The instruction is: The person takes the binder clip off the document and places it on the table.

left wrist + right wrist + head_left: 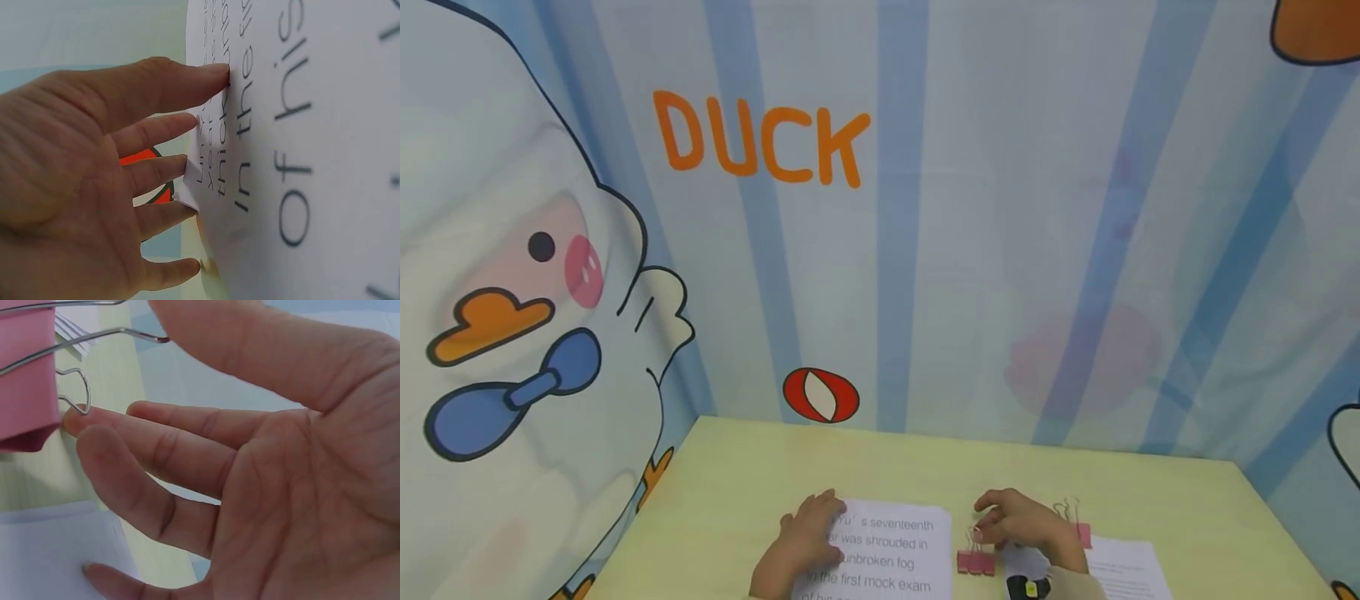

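My left hand (802, 537) rests on the upper left part of a printed white sheet (895, 550), fingers spread. In the left wrist view the left thumb (187, 87) lies over the print, with the other fingertips along the paper's edge. A pink binder clip (975, 562) sits on the table just right of that sheet, wire handles up. At those handles is my right hand (1018, 525), its thumb tip by one wire and its fingers loosely bent. The right wrist view shows the pink clip (25, 381) beside the fingertips, without a clear pinch.
Right of the right hand, another pink binder clip (1082, 535) is on a second printed sheet (1123, 567). A sheet with a black-and-yellow picture (1026, 587) lies partly under the right wrist. The pale yellow table (760, 458) ends at a duck-patterned curtain (962, 250).
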{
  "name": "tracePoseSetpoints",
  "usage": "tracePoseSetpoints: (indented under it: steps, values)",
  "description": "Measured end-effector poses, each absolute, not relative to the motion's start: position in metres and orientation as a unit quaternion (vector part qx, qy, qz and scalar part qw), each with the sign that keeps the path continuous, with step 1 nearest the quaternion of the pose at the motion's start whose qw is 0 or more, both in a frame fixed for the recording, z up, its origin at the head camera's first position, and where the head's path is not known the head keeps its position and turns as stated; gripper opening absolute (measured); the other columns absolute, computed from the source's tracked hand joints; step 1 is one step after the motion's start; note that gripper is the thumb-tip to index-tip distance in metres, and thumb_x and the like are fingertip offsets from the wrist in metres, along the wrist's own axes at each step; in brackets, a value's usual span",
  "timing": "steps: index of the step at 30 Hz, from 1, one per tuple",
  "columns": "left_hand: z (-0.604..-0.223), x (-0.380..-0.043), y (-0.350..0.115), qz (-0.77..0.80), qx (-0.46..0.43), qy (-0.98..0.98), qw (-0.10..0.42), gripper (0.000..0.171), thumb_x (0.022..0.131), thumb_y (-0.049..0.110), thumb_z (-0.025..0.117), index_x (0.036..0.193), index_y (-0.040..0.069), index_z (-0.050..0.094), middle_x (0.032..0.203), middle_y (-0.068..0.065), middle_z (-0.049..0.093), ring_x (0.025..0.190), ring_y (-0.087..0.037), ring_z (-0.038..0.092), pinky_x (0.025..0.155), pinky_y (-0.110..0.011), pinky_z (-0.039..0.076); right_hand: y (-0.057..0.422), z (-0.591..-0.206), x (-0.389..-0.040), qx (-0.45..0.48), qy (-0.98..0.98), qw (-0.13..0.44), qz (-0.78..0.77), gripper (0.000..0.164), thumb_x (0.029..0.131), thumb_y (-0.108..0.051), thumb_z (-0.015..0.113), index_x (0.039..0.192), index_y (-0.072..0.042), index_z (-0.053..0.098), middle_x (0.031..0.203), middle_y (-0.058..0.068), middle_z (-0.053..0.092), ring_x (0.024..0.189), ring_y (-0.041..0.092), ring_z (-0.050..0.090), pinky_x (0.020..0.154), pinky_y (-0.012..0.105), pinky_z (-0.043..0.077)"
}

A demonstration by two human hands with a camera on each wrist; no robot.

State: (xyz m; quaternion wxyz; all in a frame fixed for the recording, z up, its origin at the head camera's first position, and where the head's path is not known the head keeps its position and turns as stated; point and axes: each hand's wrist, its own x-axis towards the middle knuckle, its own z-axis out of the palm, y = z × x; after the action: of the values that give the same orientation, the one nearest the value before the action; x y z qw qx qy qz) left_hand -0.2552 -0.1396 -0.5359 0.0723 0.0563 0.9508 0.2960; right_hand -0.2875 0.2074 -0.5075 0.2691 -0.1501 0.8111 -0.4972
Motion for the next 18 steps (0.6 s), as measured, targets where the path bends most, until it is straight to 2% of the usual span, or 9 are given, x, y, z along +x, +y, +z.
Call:
tracePoseSetpoints:
  steps: [6, 11, 14, 18]
  values:
    - [-0.5360, -0.2578, -0.1409, 0.297, 0.062, 0.950, 0.073, 0.060, 0.069, 0.001, 0.085, 0.126, 0.004, 0.065, 0.150, -0.022, 0.047, 0.143, -0.050, 0.030, 0.108, -0.076, 0.016, 0.2052, -0.5073, -0.2875, -0.150, 0.818, 0.257, -0.493, 0.041, 0.090, -0.002, 0.070, 0.122, 0.017, 0.054, 0.105, 0.019, 0.071, 0.088, 0.031, 0.069, 0.078, 0.046, 0.056]
    - [-0.5389, -0.2604, -0.1403, 0.295, 0.055, 0.950, 0.080, 0.060, 0.070, 0.001, 0.085, 0.126, 0.004, 0.065, 0.150, -0.022, 0.047, 0.143, -0.049, 0.029, 0.109, -0.075, 0.016, 0.2044, -0.5074, -0.2853, -0.171, 0.817, 0.246, -0.493, 0.027, 0.089, -0.001, 0.068, 0.111, 0.014, 0.062, 0.096, 0.012, 0.071, 0.081, 0.022, 0.065, 0.073, 0.040, 0.055]
    - [-0.5404, -0.2609, -0.1400, 0.294, 0.050, 0.951, 0.082, 0.059, 0.070, 0.001, 0.085, 0.125, 0.005, 0.066, 0.150, -0.021, 0.047, 0.143, -0.049, 0.030, 0.109, -0.075, 0.016, 0.2034, -0.5079, -0.2838, -0.189, 0.818, 0.237, -0.490, 0.015, 0.089, -0.001, 0.068, 0.099, 0.011, 0.068, 0.087, 0.007, 0.070, 0.071, 0.016, 0.058, 0.065, 0.034, 0.050]
    - [-0.5413, -0.2611, -0.1401, 0.294, 0.050, 0.951, 0.082, 0.059, 0.069, 0.002, 0.085, 0.125, 0.005, 0.065, 0.150, -0.022, 0.047, 0.143, -0.050, 0.030, 0.109, -0.075, 0.017, 0.2029, -0.5060, -0.2837, -0.190, 0.833, 0.223, -0.469, 0.010, 0.088, -0.004, 0.070, 0.091, 0.006, 0.071, 0.079, 0.000, 0.067, 0.066, 0.013, 0.049, 0.060, 0.030, 0.040]
